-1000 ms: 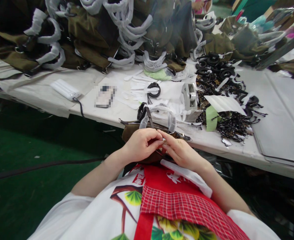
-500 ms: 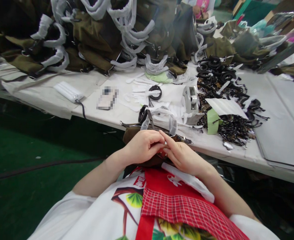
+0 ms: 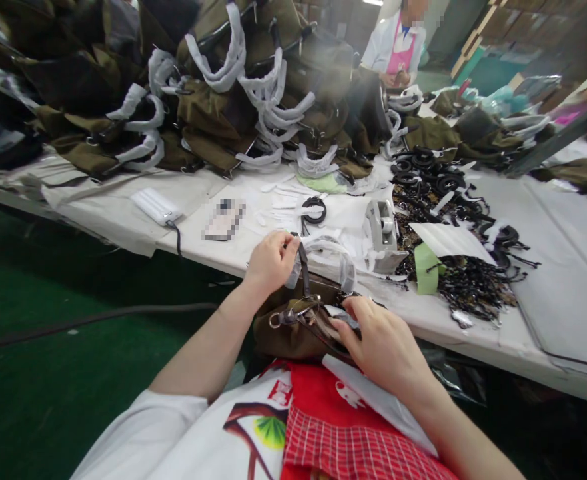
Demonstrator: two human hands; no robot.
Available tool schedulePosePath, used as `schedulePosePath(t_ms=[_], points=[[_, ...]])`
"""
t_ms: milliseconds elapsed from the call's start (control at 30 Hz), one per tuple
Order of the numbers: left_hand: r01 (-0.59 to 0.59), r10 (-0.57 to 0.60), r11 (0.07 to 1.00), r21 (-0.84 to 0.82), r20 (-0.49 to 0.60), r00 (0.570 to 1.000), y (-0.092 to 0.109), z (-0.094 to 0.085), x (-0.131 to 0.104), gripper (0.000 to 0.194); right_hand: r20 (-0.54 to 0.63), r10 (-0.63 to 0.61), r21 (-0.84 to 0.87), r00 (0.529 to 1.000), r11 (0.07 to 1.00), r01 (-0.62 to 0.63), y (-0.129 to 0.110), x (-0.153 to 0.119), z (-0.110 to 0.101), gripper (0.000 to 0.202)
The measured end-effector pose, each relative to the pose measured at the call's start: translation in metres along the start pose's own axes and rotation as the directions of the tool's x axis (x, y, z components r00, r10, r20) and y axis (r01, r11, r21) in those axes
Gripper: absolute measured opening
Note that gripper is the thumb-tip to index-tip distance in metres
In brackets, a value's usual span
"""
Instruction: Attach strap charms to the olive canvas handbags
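An olive-brown handbag with dark trim and a zipper rests against my lap at the table edge. My left hand is closed, thumb against fingers, on the upper end of a thin dark strap that rises from the bag. At the bag's right side, my right hand grips the edge of its opening between thumb and fingers. A handle wrapped in whitish plastic stands up behind the opening. A metal ring shows at the bag's left end. The inside of the bag is mostly hidden.
Olive bags with wrapped handles are piled along the back. A white power strip, a blurred phone, a coiled black strap and a grey device lie nearer. Black straps heap at right. A person stands beyond.
My hands have come apart: the left has moved up and left onto the strap, the right to the bag's right edge. The bag has tipped so its zipper end shows. The view has tilted up.
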State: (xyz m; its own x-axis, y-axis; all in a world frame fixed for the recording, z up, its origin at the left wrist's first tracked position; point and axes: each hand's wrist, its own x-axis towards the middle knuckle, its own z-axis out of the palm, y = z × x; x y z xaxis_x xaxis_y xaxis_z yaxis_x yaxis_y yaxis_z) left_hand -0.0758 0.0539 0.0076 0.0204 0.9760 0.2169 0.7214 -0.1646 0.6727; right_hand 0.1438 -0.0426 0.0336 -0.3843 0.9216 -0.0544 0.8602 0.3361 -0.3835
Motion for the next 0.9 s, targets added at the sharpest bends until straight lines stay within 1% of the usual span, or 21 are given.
schedulePosePath(t_ms=[33, 67, 133, 200, 233, 300, 367, 433, 500, 533, 567, 600, 633, 667, 700, 733, 767, 800, 833, 867, 900], points=[[0.100, -0.100, 0.991, 0.086, -0.009, 0.995, -0.008, 0.004, 0.015, 0.045, 0.051, 0.023, -0.069, 0.998, 0.997, -0.020, -0.002, -0.004, -0.002, 0.036], [0.180, -0.188, 0.974, 0.140, 0.046, 0.981, -0.014, 0.009, 0.030, 0.050, 0.124, 0.029, -0.116, 0.992, 0.993, -0.014, -0.005, -0.007, -0.003, 0.041], [0.325, -0.347, 0.935, 0.142, 0.183, 0.920, -0.025, 0.022, 0.053, 0.050, 0.263, 0.005, -0.155, 0.965, 0.987, 0.037, -0.007, -0.012, -0.003, 0.048], [0.405, -0.411, 0.911, 0.081, 0.263, 0.873, -0.032, 0.035, 0.066, 0.043, 0.335, -0.012, -0.173, 0.942, 0.982, 0.074, -0.007, -0.015, -0.002, 0.049], [0.420, -0.415, 0.906, 0.043, 0.280, 0.866, -0.034, 0.040, 0.069, 0.039, 0.352, -0.007, -0.183, 0.936, 0.980, 0.076, -0.006, -0.016, -0.001, 0.048], [0.414, -0.391, 0.910, -0.027, 0.282, 0.876, -0.038, 0.046, 0.067, 0.033, 0.390, 0.006, -0.186, 0.921, 0.980, 0.073, -0.003, -0.017, 0.001, 0.041], [0.404, -0.369, 0.909, -0.104, 0.252, 0.895, -0.040, 0.044, 0.061, 0.031, 0.453, -0.010, -0.151, 0.892, 0.985, 0.088, 0.002, -0.017, 0.003, 0.029], [0.377, -0.346, 0.908, -0.184, 0.178, 0.921, -0.036, 0.032, 0.050, 0.036, 0.497, -0.040, -0.097, 0.867, 0.990, 0.101, 0.009, -0.016, 0.008, 0.021], [0.299, -0.287, 0.895, -0.330, 0.085, 0.954, -0.023, 0.013, 0.034, 0.042, 0.478, -0.082, -0.016, 0.874, 0.995, 0.102, 0.017, -0.015, 0.018, 0.021], [0.229, -0.236, 0.867, -0.443, 0.041, 0.971, -0.014, 0.001, 0.024, 0.045, 0.447, -0.124, 0.052, 0.886, 0.992, 0.113, 0.022, -0.015, 0.024, 0.022], [0.157, -0.156, 0.820, -0.550, 0.049, 0.987, -0.002, -0.011, 0.014, 0.047, 0.407, -0.183, 0.139, 0.895, 0.981, 0.138, 0.027, -0.014, 0.032, 0.021], [0.124, -0.061, 0.777, -0.617, 0.122, 0.991, 0.010, -0.024, 0.005, 0.048, 0.357, -0.251, 0.232, 0.900, 0.957, 0.174, 0.031, -0.014, 0.039, 0.020], [0.110, 0.053, 0.746, -0.657, 0.223, 0.973, 0.022, -0.035, -0.005, 0.048, 0.301, -0.309, 0.314, 0.902, 0.925, 0.213, 0.035, -0.014, 0.046, 0.019], [0.104, 0.166, 0.737, -0.667, 0.328, 0.930, 0.033, -0.045, -0.013, 0.048, 0.247, -0.351, 0.372, 0.903, 0.895, 0.247, 0.037, -0.013, 0.052, 0.018], [0.093, 0.265, 0.750, -0.655, 0.426, 0.865, 0.043, -0.052, -0.019, 0.047, 0.205, -0.379, 0.405, 0.902, 0.872, 0.274, 0.039, -0.013, 0.057, 0.016], [0.070, 0.342, 0.780, -0.622, 0.517, 0.785, 0.051, -0.057, -0.024, 0.046, 0.173, -0.395, 0.417, 0.902, 0.859, 0.296, 0.039, -0.013, 0.061, 0.015], [0.028, 0.391, 0.821, -0.570, 0.597, 0.701, 0.057, -0.059, -0.028, 0.044, 0.149, -0.400, 0.414, 0.905, 0.856, 0.310, 0.039, -0.012, 0.063, 0.014], [-0.029, 0.406, 0.866, -0.500, 0.668, 0.623, 0.061, -0.059, -0.030, 0.042, 0.130, -0.398, 0.405, 0.908, 0.857, 0.318, 0.037, -0.011, 0.064, 0.013], [-0.088, 0.392, 0.905, -0.417, 0.732, 0.557, 0.062, -0.058, -0.032, 0.040, 0.114, -0.396, 0.396, 0.911, 0.859, 0.324, 0.035, -0.010, 0.063, 0.011], [-0.139, 0.355, 0.933, -0.332, 0.784, 0.510, 0.063, -0.055, -0.034, 0.037, 0.097, -0.394, 0.389, 0.914, 0.860, 0.329, 0.032, -0.008, 0.062, 0.009], [-0.176, 0.308, 0.951, -0.254, 0.818, 0.485, 0.063, -0.052, -0.036, 0.035, 0.079, -0.394, 0.384, 0.916, 0.860, 0.337, 0.028, -0.006, 0.061, 0.008]])
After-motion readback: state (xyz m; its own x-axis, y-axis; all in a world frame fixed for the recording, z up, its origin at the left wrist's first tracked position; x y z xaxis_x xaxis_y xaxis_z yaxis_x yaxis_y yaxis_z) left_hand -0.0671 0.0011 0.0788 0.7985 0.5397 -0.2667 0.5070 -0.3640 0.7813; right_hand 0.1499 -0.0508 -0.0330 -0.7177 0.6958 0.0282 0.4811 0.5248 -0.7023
